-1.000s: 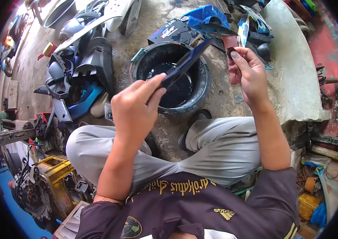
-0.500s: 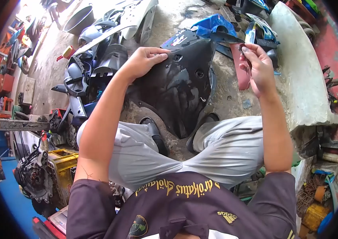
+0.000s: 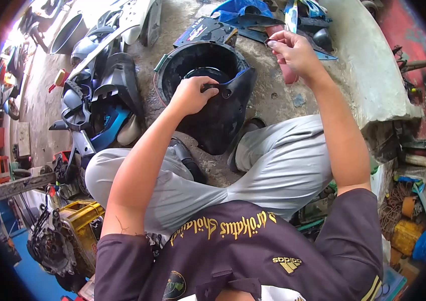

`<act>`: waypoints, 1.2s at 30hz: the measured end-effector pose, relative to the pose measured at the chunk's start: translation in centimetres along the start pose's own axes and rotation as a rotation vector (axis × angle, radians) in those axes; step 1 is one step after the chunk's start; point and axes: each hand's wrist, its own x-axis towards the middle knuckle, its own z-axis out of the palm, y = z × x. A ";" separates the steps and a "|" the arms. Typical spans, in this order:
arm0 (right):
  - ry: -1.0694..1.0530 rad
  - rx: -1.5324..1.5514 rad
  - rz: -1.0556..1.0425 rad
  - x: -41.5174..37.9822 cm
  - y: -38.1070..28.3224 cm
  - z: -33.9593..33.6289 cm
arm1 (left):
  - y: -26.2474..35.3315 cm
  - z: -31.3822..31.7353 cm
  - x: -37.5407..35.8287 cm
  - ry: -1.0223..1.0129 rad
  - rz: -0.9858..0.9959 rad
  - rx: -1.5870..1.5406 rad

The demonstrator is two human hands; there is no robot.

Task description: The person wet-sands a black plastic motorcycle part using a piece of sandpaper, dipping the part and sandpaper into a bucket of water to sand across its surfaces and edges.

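Note:
My left hand (image 3: 196, 95) grips the upper edge of a black plastic motorcycle body panel (image 3: 218, 123), thumb on one side and fingers on the other. The wet, glossy panel tilts at the near side of a black bucket (image 3: 158, 83) and covers part of its rim. Some liquid shows at the bottom of the bucket. My right hand (image 3: 295, 54) is raised to the right of the panel, thumb and fingertips pinched together. A small dark bit shows at the fingertips, too small to name. Below that hand, a reddish strip (image 3: 288, 75) appears to lie on the floor.
Several motorcycle fairing parts (image 3: 105, 85) are piled at the left. A dark box (image 3: 205, 31) stands behind the bucket, with blue plastic parts (image 3: 243, 12) beyond. A pale concrete ledge (image 3: 368, 65) runs along the right. A yellow crate (image 3: 80, 215) and an engine part (image 3: 54, 243) sit lower left.
My left hand has brought the panel's upper edge toward me and down, uncovering the bucket's opening. My right hand stays raised and pinched. The whole view has shifted slightly.

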 end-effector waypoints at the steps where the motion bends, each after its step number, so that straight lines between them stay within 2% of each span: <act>1: -0.008 -0.001 0.009 -0.1 -0.1 -0.2 | 0.8 -0.1 0.0 -0.018 -0.018 0.018; 4: -0.082 0.089 0.051 0.1 0.9 -1.1 | 3.6 -0.8 -0.8 0.067 -0.031 0.199; 8: -0.137 0.165 0.059 0.0 0.1 -1.4 | 6.8 -2.4 -2.3 0.025 -0.026 0.302; 14: -0.150 0.273 0.056 0.5 0.5 -0.6 | 8.5 -3.7 -3.0 0.018 0.000 0.379; 16: -0.145 0.315 0.075 0.6 1.0 0.2 | 8.6 -4.0 -2.5 -0.017 -0.010 0.382; 19: -0.109 0.142 0.243 0.2 0.3 1.7 | 7.8 -3.3 -1.3 -0.042 0.017 0.358; 23: -0.165 0.072 0.209 1.8 5.4 5.0 | 6.1 -2.2 -0.3 -0.046 0.018 0.366; 27: -0.214 0.027 0.255 1.2 6.2 6.6 | 6.3 -2.4 -0.4 -0.055 -0.005 0.362; 31: -0.212 -0.029 0.190 2.1 7.0 7.2 | 5.6 -2.5 -0.6 -0.038 0.017 0.345; 36: -0.207 0.136 0.180 2.3 7.1 7.2 | 5.4 -2.6 -1.2 0.011 0.054 0.319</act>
